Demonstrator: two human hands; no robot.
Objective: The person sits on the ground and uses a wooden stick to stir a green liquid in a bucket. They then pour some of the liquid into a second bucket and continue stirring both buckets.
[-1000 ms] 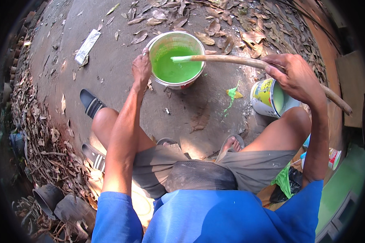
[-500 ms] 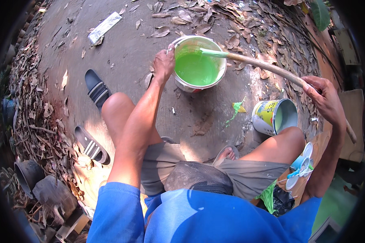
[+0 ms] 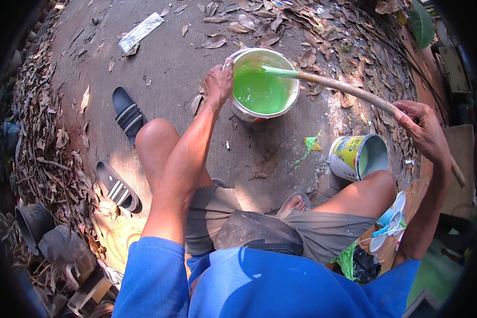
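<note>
A white bucket (image 3: 265, 114) holds bright green paint (image 3: 259, 94). My left hand (image 3: 219, 84) is closed on the bucket's left rim. My right hand (image 3: 422, 130) wraps round a long wooden stick (image 3: 350, 88) toward its far right end. The stick slants across to the bucket, and its green-coated tip (image 3: 279, 71) lies over the opening, above the paint. Whether the tip touches the far inner wall I cannot tell. Below the stick, near my right knee, a smaller white and yellow paint can (image 3: 346, 157) leans open to the right, with pale green inside.
Two dark striped slides (image 3: 128, 117) lie on the left of the concrete ground. Dry leaves (image 3: 350, 63) cover the back right and the left edge. Blue and white plastic items (image 3: 391, 220) and a green bag (image 3: 347, 261) sit by my right thigh. A black pot (image 3: 35, 225) stands lower left.
The bucket, my left hand and the stick's tip appear slightly farther right, with a small shift of the whole view. Both grips stay the same.
</note>
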